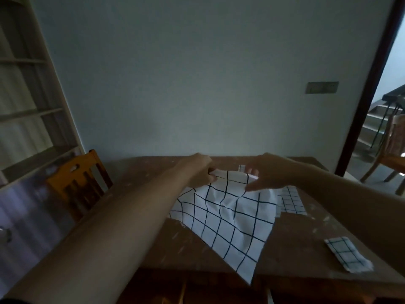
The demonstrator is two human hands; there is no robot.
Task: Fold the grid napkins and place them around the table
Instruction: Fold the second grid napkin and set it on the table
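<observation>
No container stands on the bench (153, 242) in this view. The built-in shelving (26, 102) at the left shows only bare boards; what its lower part holds I cannot make out in the dim light.

The near edge of the bench and the space beneath it are dark and cut off by the frame. My right forearm runs out of the picture at the right edge. A small white tag (241, 168) behind the cloth's top edge is too small to identify. A finer-checked napkin (292, 201) lies flat under my right forearm, partly covered by the large cloth. The light is low throughout and detail is soft.

The large grid napkin (225, 220) is held up by its far edge above the middle of the bench, its body draping toward me, with the lowest corner hanging past the bench's front edge. My left hand (200, 172) is closed, pinching the top edge at its left end. My right hand (266, 175) pinches the same edge at its right end between thumb and fingers. The two hands are near each other, with a short span of cloth between them.

A small folded grid napkin (348, 256) lies flat on the bench near the right front corner, well apart from both hands. An orange wooden chair (76, 183) stands at the bench's left side.
</observation>
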